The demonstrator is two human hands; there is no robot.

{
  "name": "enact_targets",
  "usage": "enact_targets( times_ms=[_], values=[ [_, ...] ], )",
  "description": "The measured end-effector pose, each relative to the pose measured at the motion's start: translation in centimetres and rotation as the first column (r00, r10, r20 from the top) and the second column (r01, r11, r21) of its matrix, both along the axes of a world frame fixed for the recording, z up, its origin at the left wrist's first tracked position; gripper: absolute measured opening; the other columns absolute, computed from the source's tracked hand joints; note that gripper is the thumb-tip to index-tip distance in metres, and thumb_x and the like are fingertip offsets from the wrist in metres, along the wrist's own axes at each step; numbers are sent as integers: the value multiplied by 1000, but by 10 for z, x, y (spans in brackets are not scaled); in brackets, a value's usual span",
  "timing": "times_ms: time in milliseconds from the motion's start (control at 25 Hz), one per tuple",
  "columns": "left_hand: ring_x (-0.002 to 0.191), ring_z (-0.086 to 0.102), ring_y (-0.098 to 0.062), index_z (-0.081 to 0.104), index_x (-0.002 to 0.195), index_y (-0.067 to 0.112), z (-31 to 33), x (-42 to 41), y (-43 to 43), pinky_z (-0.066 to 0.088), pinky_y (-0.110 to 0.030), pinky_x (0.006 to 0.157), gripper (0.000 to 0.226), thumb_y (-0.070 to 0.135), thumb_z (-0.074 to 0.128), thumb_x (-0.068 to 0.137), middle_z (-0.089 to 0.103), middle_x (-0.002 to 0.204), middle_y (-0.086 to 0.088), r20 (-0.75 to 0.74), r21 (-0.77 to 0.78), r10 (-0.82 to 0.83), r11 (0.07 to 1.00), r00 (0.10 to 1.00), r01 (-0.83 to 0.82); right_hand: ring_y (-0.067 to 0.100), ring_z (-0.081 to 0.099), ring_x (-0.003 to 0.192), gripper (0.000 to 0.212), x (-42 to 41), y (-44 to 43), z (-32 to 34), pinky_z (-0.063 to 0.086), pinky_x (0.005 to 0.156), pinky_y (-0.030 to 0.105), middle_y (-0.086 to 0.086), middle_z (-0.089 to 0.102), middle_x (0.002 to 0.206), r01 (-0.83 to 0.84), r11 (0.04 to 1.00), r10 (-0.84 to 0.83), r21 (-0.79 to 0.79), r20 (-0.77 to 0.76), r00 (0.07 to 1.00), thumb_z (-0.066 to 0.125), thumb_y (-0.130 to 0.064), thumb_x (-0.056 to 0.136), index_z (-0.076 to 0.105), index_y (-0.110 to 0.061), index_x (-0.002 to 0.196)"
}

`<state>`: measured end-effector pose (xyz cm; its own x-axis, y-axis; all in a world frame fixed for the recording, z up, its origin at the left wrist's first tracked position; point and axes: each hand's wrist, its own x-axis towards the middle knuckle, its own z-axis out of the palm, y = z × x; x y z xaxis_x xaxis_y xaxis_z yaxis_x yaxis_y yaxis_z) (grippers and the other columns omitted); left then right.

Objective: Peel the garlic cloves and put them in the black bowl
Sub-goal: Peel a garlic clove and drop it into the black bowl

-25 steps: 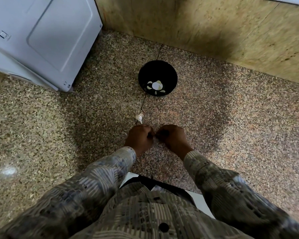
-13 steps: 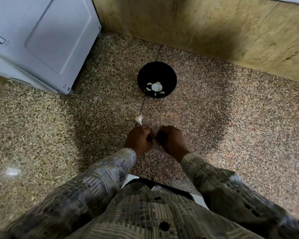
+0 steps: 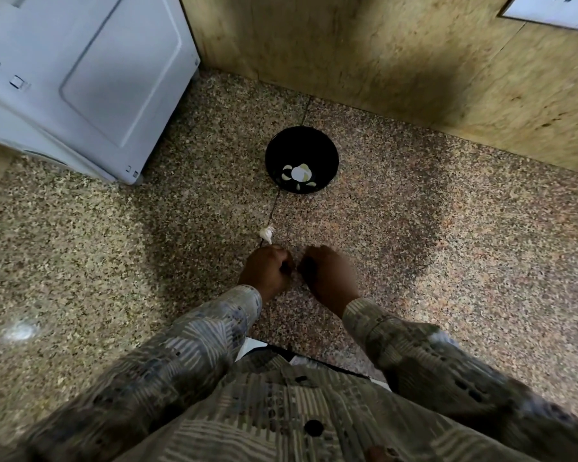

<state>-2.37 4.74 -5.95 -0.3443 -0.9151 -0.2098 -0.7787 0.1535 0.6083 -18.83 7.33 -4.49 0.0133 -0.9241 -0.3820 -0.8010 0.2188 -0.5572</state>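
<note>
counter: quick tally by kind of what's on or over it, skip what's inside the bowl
bowl: 1
garlic piece: 1
appliance: 1
hands: 2 (left hand, right hand)
total: 5

A single wide-angle view is given, taken from the wearer's head and aimed forward and steeply down. The patterned shirt is seen nearest at the bottom edge, the black bowl mid-frame, the wall panel farthest
</note>
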Motion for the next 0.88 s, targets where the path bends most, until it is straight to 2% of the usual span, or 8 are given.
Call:
enact_targets(
  times_ms=[40, 160, 320, 480, 600, 720, 800, 880],
  values=[
    [81, 70, -31, 76, 78, 15, 0, 0, 0, 57, -36, 75, 6, 12, 72, 74, 73, 85, -7, 3, 0, 3, 1000, 1000, -3, 19, 57, 75, 17, -1, -1, 0, 53, 66, 40, 1, 58, 89, -11, 1000, 11, -2, 1, 1000, 57, -29, 100, 60, -21, 85],
    [82, 70, -32, 76, 79, 16, 0, 0, -1, 57, -36, 75, 7, 15, 71, 76, 73, 86, -7, 15, 22, 10, 1000, 1000, -10, 24, 61, 79, 16, 2, -3, 1, 57, 69, 43, 5, 61, 93, 108, 994, -108, -8, -33, 994, 56, -28, 99, 62, -20, 87],
    [83, 71, -31, 77, 80, 17, 4, -2, 0, 56, -34, 76, 10, 14, 68, 76, 74, 87, -8, 16, 19, 21, 1000, 1000, -21, 23, 62, 80, 15, -4, 0, -6, 56, 71, 43, 4, 62, 92, -38, 999, 38, -12, -30, 999, 57, -31, 99, 62, -20, 89],
    [82, 72, -29, 79, 81, 16, 5, -2, 0, 57, -33, 78, 12, 10, 69, 78, 76, 85, -7, -33, 22, 39, 999, 999, -38, 27, 68, 85, 13, 5, -11, -1, 57, 72, 37, 6, 69, 94, 169, 984, -168, 53, -31, 985, 60, -25, 95, 69, -19, 87],
    [83, 74, -23, 83, 90, 17, 13, 0, 4, 57, -32, 81, 14, 12, 72, 83, 79, 88, -5, -91, 69, 104, 993, 990, -98, 23, 71, 82, 12, -3, -8, 3, 55, 69, 32, 1, 76, 88, 136, 982, -152, 132, 117, 981, 64, -25, 94, 76, -22, 90],
    [78, 73, -13, 83, 97, 18, 30, -5, 14, 56, -24, 76, 13, 20, 77, 86, 79, 87, 0, -167, 98, 231, 971, 958, -217, 22, 72, 71, 5, -19, -2, 20, 60, 70, 40, 4, 77, 79, 233, 946, -307, 227, 391, 868, 80, -24, 88, 78, -20, 91],
    [72, 72, -13, 82, 94, 17, 50, -17, 21, 55, -23, 70, 9, 17, 76, 88, 79, 83, -1, -251, 240, 401, 908, 881, -345, 19, 69, 68, 7, -23, 4, 41, 59, 69, 37, 10, 77, 80, 291, 921, -388, 260, 528, 756, 82, -15, 87, 78, -13, 91],
    [67, 70, -23, 79, 91, 9, 75, -29, 25, 56, -30, 63, 11, 5, 68, 91, 77, 81, -12, -362, 553, 675, 711, 643, -435, 15, 69, 70, 6, -30, 10, 64, 58, 68, 30, 11, 78, 83, 273, 940, -340, 202, 594, 729, 79, -8, 88, 77, -9, 94]
  ],
)
